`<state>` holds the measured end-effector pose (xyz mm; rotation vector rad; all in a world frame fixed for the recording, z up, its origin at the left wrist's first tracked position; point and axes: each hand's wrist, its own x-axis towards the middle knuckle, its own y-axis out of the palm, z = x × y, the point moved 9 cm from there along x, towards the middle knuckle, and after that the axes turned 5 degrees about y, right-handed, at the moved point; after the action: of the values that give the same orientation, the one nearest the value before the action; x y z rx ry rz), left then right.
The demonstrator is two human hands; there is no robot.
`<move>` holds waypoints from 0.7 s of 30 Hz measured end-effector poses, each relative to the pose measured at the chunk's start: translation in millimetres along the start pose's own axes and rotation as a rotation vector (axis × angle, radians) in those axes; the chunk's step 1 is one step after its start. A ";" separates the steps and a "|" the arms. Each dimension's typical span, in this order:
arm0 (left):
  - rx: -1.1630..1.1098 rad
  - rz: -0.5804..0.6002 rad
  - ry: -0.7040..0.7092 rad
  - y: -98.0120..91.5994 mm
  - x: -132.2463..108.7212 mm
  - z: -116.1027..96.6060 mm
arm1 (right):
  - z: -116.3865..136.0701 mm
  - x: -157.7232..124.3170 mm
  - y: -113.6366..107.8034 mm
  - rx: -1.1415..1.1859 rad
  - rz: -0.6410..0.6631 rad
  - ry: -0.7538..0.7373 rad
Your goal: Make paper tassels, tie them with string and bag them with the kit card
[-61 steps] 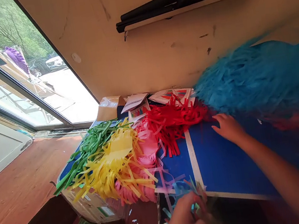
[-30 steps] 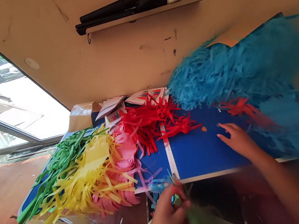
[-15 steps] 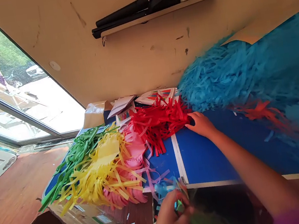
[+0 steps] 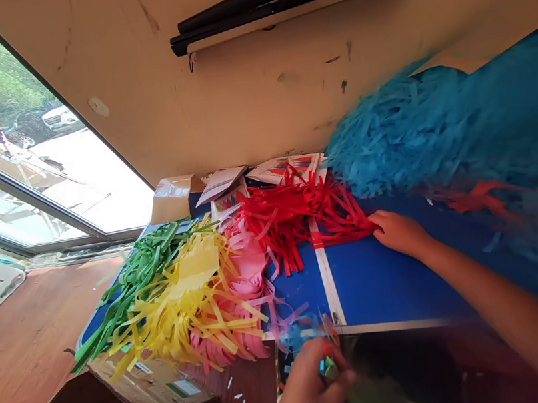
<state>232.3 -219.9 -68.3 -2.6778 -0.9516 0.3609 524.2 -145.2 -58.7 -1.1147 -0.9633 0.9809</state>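
Head view of a blue worktop [image 4: 387, 285] set against a stained wall. The right hand [image 4: 397, 231] lies palm down near the middle of the worktop, fingers extended and loosely spread, their tips touching the right end of a heap of red paper strips [image 4: 302, 217]; it grips nothing that can be seen. The left hand [image 4: 308, 394] is below the worktop's near edge, fingers curled closed around a small bunch of mixed coloured strips [image 4: 323, 362], blurred in this view. The red strips straddle the white seam [image 4: 325, 274] that divides the worktop. To their left lie pink strips [image 4: 250, 278], then yellow strips [image 4: 186, 294], then green strips [image 4: 143, 274] at the left edge, the yellow and pink spilling over the near edge above a cardboard box [image 4: 155, 387]. A large mass of blue fringed paper [image 4: 445, 128] fills the right side. Printed cards [image 4: 274, 170] rest at the far edge. A shelf [image 4: 300, 5] is fixed high on the wall.
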 end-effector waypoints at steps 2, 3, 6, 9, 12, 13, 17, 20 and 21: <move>0.002 0.014 0.005 3.0 -1.0 1.2 | -1.1 -24.3 -2.8 -0.029 0.003 -0.052; 0.001 0.014 0.005 4.0 -1.3 2.2 | -1.3 -37.9 -3.6 -0.039 0.001 -0.077; -0.013 0.010 0.000 6.1 -1.5 4.1 | -3.6 -79.9 -3.2 -0.051 -0.026 -0.124; -0.029 -0.001 0.005 6.9 -0.4 1.7 | -12.4 -116.3 -0.3 -0.053 -0.095 -0.123; -0.021 -0.022 0.022 6.5 1.6 -3.1 | -23.9 -142.3 0.8 -0.016 -0.208 -0.123; -0.013 -0.026 0.026 6.5 2.3 -4.5 | -28.6 -147.9 1.3 0.013 -0.236 -0.115; 0.008 -0.030 0.037 6.7 3.6 -8.3 | -51.8 -157.6 4.1 0.182 -0.250 0.013; 0.001 -0.039 0.042 5.6 1.7 -9.3 | -68.1 -160.7 5.1 0.347 -0.184 0.158; 0.001 -0.044 0.042 4.8 0.7 -9.0 | -72.9 -162.0 6.1 0.402 -0.148 0.207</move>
<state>238.6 -224.6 -61.6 -2.6486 -0.9955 0.2941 547.8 -317.4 -95.7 -0.7774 -0.6348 0.8716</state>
